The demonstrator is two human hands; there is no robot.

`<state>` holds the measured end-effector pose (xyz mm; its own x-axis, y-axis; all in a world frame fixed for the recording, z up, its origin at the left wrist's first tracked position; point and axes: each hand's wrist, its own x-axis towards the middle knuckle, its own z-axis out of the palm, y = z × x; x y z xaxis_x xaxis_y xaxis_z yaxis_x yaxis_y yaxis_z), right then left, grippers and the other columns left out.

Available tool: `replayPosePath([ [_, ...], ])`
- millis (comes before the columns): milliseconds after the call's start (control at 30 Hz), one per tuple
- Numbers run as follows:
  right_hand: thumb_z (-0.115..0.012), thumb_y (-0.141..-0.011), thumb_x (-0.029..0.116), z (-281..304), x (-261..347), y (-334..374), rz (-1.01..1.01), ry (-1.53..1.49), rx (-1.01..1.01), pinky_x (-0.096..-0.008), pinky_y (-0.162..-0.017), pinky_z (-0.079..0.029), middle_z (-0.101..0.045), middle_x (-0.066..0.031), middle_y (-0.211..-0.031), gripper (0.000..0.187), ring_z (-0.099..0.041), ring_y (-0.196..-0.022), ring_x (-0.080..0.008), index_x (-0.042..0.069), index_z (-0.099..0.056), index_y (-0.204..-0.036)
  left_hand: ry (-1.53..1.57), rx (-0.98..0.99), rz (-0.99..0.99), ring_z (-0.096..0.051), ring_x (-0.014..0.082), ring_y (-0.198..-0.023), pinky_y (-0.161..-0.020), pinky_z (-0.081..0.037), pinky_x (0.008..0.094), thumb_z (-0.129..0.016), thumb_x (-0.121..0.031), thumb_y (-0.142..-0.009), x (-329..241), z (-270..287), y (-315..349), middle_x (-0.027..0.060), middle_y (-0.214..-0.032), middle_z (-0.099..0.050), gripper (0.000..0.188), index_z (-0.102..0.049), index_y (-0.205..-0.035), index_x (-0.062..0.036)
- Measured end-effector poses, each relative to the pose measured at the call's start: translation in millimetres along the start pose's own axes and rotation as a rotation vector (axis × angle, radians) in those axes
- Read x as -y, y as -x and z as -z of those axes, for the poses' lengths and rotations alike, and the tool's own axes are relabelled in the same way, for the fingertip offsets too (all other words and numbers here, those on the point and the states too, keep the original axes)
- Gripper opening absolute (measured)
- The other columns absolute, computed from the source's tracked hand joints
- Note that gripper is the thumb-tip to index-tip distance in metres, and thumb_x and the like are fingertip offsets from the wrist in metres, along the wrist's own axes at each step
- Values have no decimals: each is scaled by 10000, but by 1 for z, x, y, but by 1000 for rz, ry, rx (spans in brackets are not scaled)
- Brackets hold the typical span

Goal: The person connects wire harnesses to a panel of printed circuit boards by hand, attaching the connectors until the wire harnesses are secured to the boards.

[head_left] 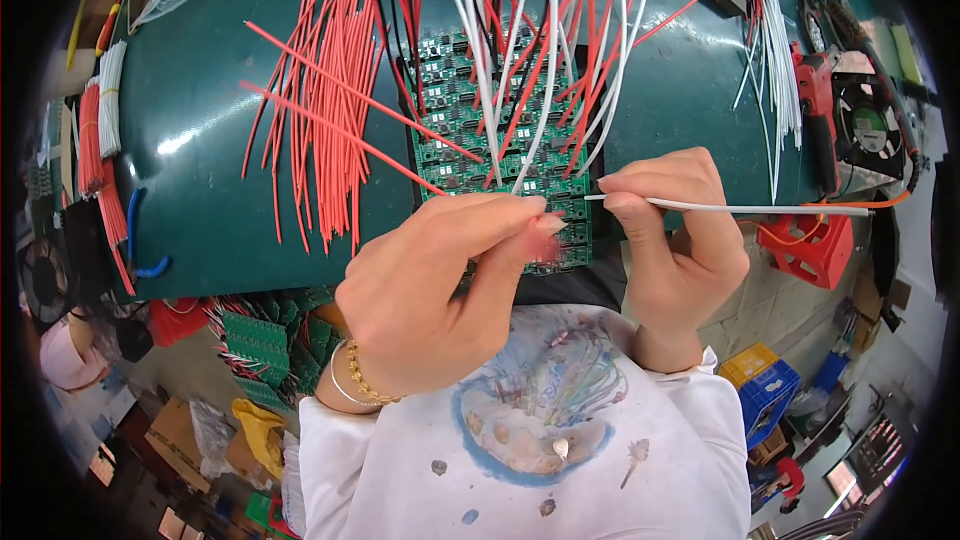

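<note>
My left hand [440, 275] is closed in a pinch over the lower part of a green circuit board panel [468, 125]. A red wire [340, 137] runs in from the left and disappears behind this hand; whether the fingers hold it is hidden. My right hand [680, 240] pinches a white wire [760, 208] between thumb and index finger. Its short bare end points left toward my left fingertips, with a gap between. Red and white wires [545, 90] rise from the panel toward the far edge. Another red wire [365, 92] lies with its end over the panel.
Loose red wires [335, 140] lie in a bunch on the green table [200, 200]. White wires [780, 80] lie at the right, near a red tool [817, 110] and a small fan [868, 128]. Bundled wires [90, 135] line the left edge. More green boards [255, 345] sit below the table edge.
</note>
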<state>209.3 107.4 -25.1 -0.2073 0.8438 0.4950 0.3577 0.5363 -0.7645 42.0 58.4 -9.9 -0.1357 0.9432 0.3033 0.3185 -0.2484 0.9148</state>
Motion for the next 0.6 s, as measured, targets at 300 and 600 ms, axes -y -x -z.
replayPosePath([
  [300, -761, -692, -21, 1, -1, 1, -2, -37, -2, -293, -595, -420, -654, -89, -747, 153, -582, -654, -217, -2, -669, -814, -97, -5, -52, -663, 171, -641, -560, -540, 235, -650, 129, -802, 3, -6, -1, 185, -845, -674, 136, -635, -934, 100],
  [600, -764, -694, -15, -2, -4, 1, 42, -7, -4, -293, -581, -417, -648, -85, -731, 158, -575, -634, -215, -1, -669, -820, -149, -61, -22, -679, 208, -650, -569, -536, 263, -722, 78, -741, 1, -8, -3, 113, -770, -688, 161, -665, -886, 38],
])
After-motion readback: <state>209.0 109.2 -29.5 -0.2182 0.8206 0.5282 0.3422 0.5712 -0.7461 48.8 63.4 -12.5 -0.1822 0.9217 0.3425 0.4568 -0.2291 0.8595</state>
